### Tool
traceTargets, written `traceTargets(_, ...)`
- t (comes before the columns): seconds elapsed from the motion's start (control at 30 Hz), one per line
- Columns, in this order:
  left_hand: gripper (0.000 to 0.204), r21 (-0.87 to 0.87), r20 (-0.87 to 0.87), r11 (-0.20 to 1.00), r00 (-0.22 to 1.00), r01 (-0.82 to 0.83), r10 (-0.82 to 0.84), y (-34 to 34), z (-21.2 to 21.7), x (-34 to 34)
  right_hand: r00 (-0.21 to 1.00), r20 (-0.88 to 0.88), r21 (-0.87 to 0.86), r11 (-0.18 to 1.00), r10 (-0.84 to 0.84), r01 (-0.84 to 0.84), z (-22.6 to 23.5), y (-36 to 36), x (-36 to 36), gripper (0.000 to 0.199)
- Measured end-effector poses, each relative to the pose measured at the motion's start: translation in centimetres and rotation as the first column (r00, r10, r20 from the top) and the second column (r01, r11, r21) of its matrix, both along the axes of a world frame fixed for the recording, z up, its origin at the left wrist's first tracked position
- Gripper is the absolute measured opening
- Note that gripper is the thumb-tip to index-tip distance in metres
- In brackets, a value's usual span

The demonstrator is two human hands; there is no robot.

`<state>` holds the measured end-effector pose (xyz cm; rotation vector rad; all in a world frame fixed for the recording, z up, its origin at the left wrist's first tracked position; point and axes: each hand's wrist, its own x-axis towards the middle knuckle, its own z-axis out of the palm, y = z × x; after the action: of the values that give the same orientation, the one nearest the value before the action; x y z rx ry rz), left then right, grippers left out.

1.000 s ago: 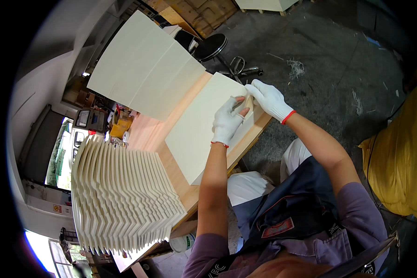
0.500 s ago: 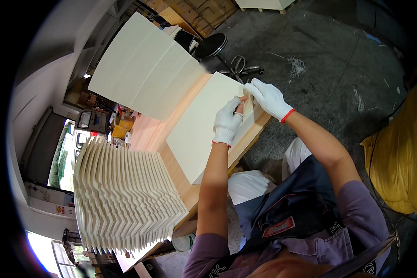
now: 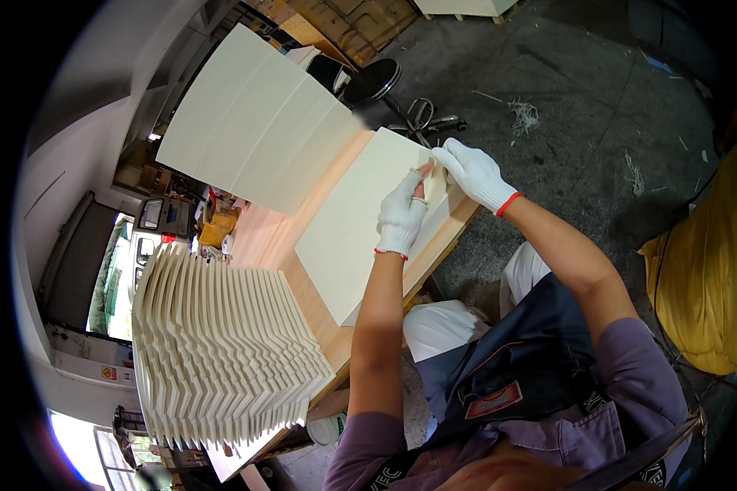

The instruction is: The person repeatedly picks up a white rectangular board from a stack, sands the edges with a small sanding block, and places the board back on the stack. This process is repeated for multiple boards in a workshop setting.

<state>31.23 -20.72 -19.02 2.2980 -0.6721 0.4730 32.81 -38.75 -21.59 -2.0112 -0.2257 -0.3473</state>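
Observation:
A stack of cream-coloured sheets or panels (image 3: 352,221) lies on the wooden table in front of me. Bare fingertips poke out of the white knitted glove on my left hand (image 3: 401,217). That hand rests on the top sheet near its right-hand end, thumb and forefinger a little apart with nothing visible between them. My right hand (image 3: 471,172), also gloved, is closed at the far right corner, its fingers pressed together against the edge. A small shadowed fold or flap shows between the two hands. The right fingertips are partly hidden.
Fanned cream pieces with wavy edges (image 3: 229,352) stand at the left on the table (image 3: 315,299). Overlapping large sheets (image 3: 254,114) lie beyond. A black stool (image 3: 374,79) stands past the far edge. Yellow fabric (image 3: 704,270) is at the right, and string scraps (image 3: 524,117) litter the floor.
My left hand has drawn slightly back to the left, and its fingertips have come away from the right hand. The right hand stays at the corner.

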Motion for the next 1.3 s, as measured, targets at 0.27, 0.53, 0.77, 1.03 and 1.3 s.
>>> traceTargets(0.27,0.028,0.176,-0.261,0.979,0.954,-0.102,0.146,-0.6,1.2,-0.7,0.998,0.046,-0.009,0.999,-0.033,0.034,-1.0,0.0,0.4,0.036)
traceTargets(0.53,0.025,0.070,-0.186,0.992,0.976,-0.106,0.117,-0.1,0.5,-0.5,0.998,-0.054,0.037,0.999,0.023,-0.021,0.9,0.1,-0.8,0.040)
traceTargets(0.77,0.026,0.228,-0.233,0.967,0.959,-0.110,0.164,-0.9,1.6,-1.0,0.999,0.028,0.038,0.999,-0.036,0.035,-0.8,0.0,0.2,0.038)
traceTargets(1.03,0.031,0.170,-0.217,0.979,0.965,-0.110,0.147,-0.4,0.8,-0.6,0.999,-0.017,0.060,0.997,-0.037,0.038,-0.5,0.1,0.0,0.040)
traceTargets(1.3,0.033,0.180,-0.149,0.980,0.983,-0.082,0.110,-0.6,1.0,-1.0,1.000,-0.023,0.075,0.997,-0.006,0.008,-0.4,-0.2,-0.1,0.040)
